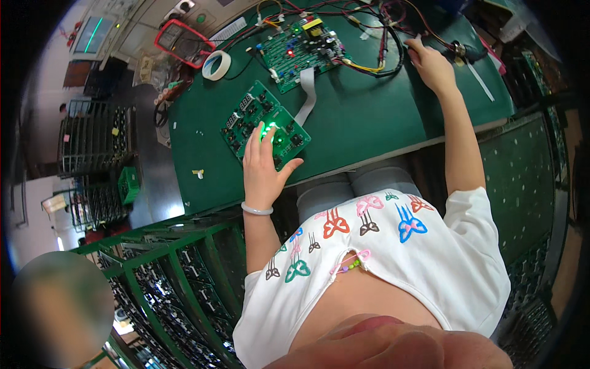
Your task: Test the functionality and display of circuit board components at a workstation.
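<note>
My left hand (261,169) rests with its fingers stretched over a green circuit board (241,128) that has digit displays and glowing green lights. Its fingertips touch or hover over the lit part; which of these I cannot tell. A grey ribbon cable (309,92) joins this board to a larger green circuit board (286,58) behind it, where a red light glows. Toward the right, my right hand (432,66) is closed on the table beside a black cable (399,61). Whatever its fingers pinch is too small to make out.
A red multimeter (182,43) and a roll of white tape (216,65) stand at the back left. Wires (369,64) run across the far side. A white strip (480,83) lies at the right of the green tabletop (362,123). Green racks (178,270) holding boards stand at the lower left.
</note>
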Demonstrator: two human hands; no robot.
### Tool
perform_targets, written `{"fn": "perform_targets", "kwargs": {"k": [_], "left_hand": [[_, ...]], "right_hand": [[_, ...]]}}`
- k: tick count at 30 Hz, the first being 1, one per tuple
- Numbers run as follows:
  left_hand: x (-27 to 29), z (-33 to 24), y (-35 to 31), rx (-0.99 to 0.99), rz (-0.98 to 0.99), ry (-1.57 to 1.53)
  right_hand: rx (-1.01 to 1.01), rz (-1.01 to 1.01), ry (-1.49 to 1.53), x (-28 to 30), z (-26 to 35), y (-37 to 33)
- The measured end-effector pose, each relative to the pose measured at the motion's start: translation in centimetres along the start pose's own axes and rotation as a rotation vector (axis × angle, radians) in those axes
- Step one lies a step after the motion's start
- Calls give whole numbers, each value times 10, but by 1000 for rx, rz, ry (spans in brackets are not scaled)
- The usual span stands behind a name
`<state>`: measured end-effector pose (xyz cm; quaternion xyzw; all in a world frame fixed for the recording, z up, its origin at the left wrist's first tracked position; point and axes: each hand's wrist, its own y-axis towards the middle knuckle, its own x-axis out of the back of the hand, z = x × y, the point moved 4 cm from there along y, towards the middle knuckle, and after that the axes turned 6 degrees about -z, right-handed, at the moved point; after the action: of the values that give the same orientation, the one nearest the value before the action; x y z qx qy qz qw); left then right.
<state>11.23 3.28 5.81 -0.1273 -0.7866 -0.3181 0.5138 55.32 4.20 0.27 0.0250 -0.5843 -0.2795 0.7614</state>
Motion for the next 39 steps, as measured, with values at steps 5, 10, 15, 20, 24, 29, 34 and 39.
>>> {"fn": "perform_targets", "kwargs": {"k": [5,10,15,20,24,29,34,39], "left_hand": [[-13,4,5,-15,27,5],[-8,3,7,-29,-6,-82],[3,-17,1,-7,-154,-170],[-4,-38,-5,-30,-204,-165],[-10,-46,-6,-84,-256,-112],[-15,-51,-9,-113,-293,-98],[-19,-51,-6,-114,-296,-128],[-23,-52,-8,-121,-290,-146]], "right_hand": [[21,-6,-91,-11,-2,10],[-175,-149,5,20,38,-7],[124,216,1019,29,161,-65],[132,557,961,21,223,-91],[115,574,856,12,222,-98],[111,529,961,5,220,-106],[36,664,1003,1,214,-110],[-33,750,1135,3,211,-112]]}}
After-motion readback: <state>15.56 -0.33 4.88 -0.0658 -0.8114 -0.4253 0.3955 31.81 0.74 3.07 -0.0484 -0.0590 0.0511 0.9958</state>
